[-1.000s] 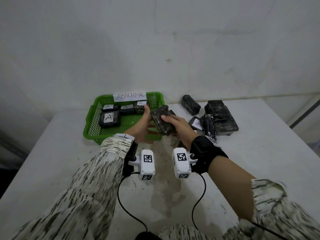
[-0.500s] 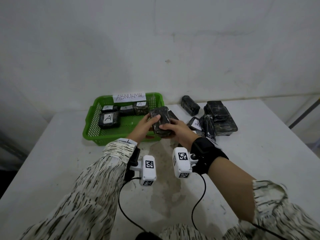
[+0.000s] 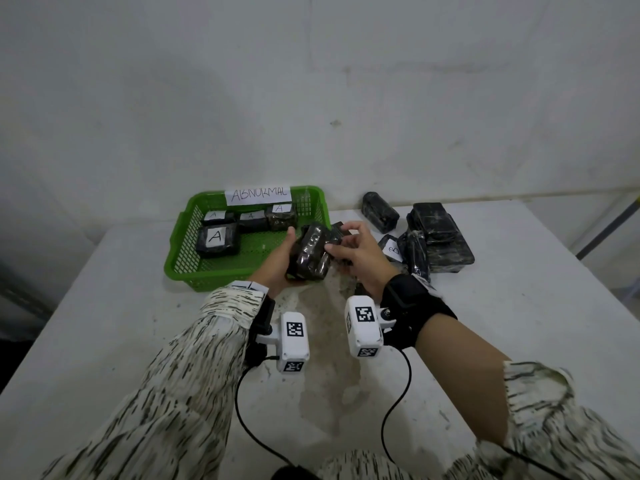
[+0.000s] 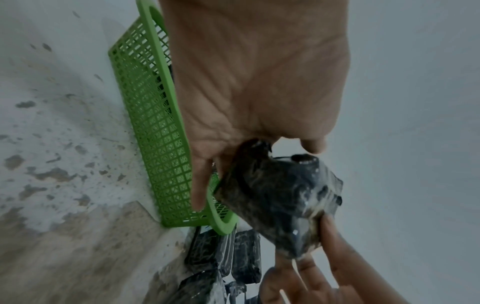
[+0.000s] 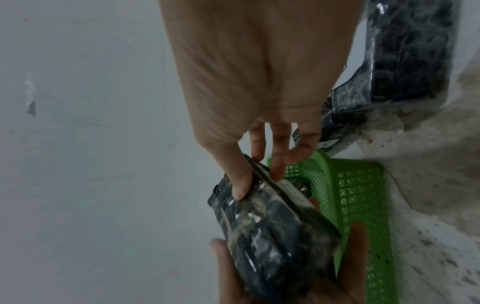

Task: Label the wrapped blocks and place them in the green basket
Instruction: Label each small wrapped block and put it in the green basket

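Observation:
A dark wrapped block [image 3: 311,252] is held just in front of the green basket's [image 3: 180,258] near right corner. My left hand [image 3: 280,258] cradles it from below and the left, thumb up along its side. My right hand [image 3: 346,245] pinches the block's far right end, thumb on top [image 5: 241,179] and fingers behind. No label shows on the block's upper face. In the left wrist view the block [image 4: 280,197] sits under my left palm, with right fingers [image 4: 332,246] at its end. Several blocks marked "A" [image 3: 216,239] lie in the basket.
A paper sign reading ABNORMAL [image 3: 258,195] is fixed to the basket's back wall. A pile of dark wrapped blocks [image 3: 438,237] lies to the right, one with a white label [image 3: 393,249]. A single block [image 3: 379,211] lies near the wall. The white table [image 3: 104,323] is stained in the middle.
The held block has shifted slightly left and down toward me. My right hand has slid from the block's side to pinch its far end, fingers spread more.

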Tool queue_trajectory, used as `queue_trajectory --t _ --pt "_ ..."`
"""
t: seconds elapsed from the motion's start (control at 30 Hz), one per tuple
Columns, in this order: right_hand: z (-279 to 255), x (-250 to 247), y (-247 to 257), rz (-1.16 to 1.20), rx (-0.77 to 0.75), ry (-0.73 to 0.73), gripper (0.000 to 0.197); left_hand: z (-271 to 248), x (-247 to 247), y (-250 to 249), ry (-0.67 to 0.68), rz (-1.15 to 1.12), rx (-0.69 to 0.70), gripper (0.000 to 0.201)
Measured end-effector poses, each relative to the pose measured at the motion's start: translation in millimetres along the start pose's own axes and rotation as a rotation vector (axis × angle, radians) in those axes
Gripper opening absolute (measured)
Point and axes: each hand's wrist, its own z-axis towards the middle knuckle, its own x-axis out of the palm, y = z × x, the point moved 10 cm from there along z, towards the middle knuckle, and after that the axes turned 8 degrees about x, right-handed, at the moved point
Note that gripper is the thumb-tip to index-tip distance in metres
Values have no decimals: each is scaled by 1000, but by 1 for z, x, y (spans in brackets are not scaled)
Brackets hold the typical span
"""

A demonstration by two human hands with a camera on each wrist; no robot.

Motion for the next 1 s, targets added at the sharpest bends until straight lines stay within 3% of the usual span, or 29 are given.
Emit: queue_trajectory --t 0.13,0.3,0.47,0.73,0.83,0.93,1.0 --pt "1 2 1 -41 -10 -64 57 -3 14 -5 103 36 10 43" --pt "2 12 -6 -13 56 -25 55 -5 22 1 149 57 -28 46" --pt "0 11 -1 -102 -4 -81 73 1 14 -3 78 138 22 43" --pt "0 20 -18 -139 58 70 83 1 2 -13 -32 124 114 41" --pt "1 16 -16 -142 39 19 68 -5 2 -15 -22 176 110 50" --pt "2 15 -14 -50 67 -6 31 -8 -4 -11 -30 207 93 82" --pt "3 17 -16 27 117 15 16 -11 -7 -19 -39 214 163 62"
